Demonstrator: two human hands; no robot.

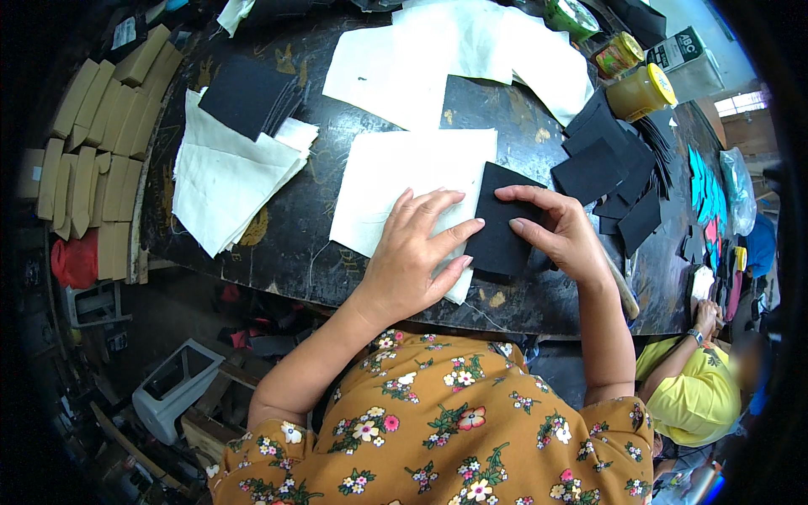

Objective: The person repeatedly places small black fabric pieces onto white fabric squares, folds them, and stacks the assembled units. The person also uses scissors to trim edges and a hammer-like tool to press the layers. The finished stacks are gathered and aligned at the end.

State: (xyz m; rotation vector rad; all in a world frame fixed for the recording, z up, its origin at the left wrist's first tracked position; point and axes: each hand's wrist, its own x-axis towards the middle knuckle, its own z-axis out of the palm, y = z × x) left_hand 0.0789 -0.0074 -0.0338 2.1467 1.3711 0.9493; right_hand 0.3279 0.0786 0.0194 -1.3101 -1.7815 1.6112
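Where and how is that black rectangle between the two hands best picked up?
Probably by the right edge of the black rectangle, coming from the right, thumb on top and fingertips beneath. It lies flat, so an edge suits pinching better than its broad face. The left hand and white cloth crowd its left side.

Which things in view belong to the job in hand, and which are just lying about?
Likely in the job:
- white square fabric sheet, under the left hand
- black rectangular sheet, under the right hand's fingers
- probably the spread of matching black pieces to the right

Apparently just lying about:
- yellow-lidded round tub
- turquoise cut pieces
- grey plastic stool
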